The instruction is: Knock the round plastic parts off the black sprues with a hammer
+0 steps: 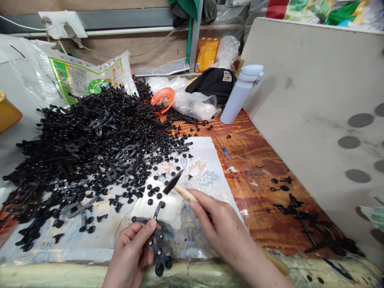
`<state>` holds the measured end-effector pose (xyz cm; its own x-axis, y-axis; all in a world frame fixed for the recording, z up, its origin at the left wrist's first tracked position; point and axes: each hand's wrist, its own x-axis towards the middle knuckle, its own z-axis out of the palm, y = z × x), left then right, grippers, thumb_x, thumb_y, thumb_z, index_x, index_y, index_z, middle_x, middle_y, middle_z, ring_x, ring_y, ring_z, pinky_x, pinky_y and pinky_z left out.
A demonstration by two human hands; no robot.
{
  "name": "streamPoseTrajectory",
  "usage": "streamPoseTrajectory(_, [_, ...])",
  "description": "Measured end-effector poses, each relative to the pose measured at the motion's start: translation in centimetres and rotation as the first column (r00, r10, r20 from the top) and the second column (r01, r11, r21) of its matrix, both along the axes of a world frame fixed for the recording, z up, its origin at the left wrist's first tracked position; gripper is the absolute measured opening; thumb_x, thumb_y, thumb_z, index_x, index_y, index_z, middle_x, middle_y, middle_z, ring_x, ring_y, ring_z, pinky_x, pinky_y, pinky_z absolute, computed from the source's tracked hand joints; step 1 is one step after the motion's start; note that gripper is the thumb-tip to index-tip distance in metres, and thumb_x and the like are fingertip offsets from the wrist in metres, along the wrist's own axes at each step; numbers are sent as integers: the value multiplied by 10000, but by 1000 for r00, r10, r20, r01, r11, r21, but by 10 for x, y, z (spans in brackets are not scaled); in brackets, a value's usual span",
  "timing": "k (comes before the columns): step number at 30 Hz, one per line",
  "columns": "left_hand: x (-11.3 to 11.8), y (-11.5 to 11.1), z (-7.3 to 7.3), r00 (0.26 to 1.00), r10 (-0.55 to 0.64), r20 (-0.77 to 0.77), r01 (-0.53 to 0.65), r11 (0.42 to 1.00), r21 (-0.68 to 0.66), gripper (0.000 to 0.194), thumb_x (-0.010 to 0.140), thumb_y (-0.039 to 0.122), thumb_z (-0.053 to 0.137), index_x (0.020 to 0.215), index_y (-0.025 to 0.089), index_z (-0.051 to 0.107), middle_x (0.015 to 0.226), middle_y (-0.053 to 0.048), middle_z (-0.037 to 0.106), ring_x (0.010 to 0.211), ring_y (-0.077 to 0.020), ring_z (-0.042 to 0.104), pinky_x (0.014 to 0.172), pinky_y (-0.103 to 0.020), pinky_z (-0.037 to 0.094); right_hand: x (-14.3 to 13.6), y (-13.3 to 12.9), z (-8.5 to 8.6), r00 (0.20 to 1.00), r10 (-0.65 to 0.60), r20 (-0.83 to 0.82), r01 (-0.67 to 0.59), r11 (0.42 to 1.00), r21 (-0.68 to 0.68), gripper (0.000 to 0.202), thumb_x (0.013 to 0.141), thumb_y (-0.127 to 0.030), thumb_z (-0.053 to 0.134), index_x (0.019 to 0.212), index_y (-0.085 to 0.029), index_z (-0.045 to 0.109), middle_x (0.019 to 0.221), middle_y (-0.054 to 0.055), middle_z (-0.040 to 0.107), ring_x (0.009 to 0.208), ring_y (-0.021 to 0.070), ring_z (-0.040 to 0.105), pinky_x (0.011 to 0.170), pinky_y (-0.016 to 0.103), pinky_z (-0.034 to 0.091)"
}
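One black linkage (160,252) between thumb (148,230) and fingers (146,256) of the left hand (132,245)

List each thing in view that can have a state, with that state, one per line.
Left hand: closed on the linked black part
Linked black part: held, its arms spread apart
Right hand: closed around the hammer
Hammer: held, contact below its head unclear
Bottle: standing, lid on
Screwdriver: lying down
Orange dish: tilted
Black parts: heaped loosely
Clear plastic bag: crumpled
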<state>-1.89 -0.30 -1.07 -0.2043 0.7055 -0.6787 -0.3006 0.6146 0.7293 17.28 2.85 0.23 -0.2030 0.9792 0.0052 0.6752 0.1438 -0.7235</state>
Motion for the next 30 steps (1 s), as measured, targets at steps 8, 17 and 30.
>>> streamPoseTrajectory(8, [2,2,0,998,40,43,-40,999,-18,392,533,472,816,535,123,639,356,43,511,251,-11,362,332,-132,149,4,-11,8,992,124,25,-124,916,380,455,926,-178,445,1376,-251,438,898,57,684,695,163,646,592,272,518])
streamPoseTrajectory(17, [1,3,-8,997,59,48,-56,997,-58,433,529,480,795,441,148,532,342,32,518,214,-22,333,310,-155,125,0,-5,8,978,173,116,-200,932,301,442,929,-178,406,1361,-249,467,814,47,675,599,156,635,536,262,527])
streamPoseTrajectory(30, [-13,5,-9,974,-32,-226,40,999,29,423,602,528,743,552,160,540,472,76,433,427,-62,336,447,-201,212,-4,-10,-5,931,178,318,-251,946,206,429,939,-212,347,1337,-236,504,870,64,731,589,190,694,482,276,546])
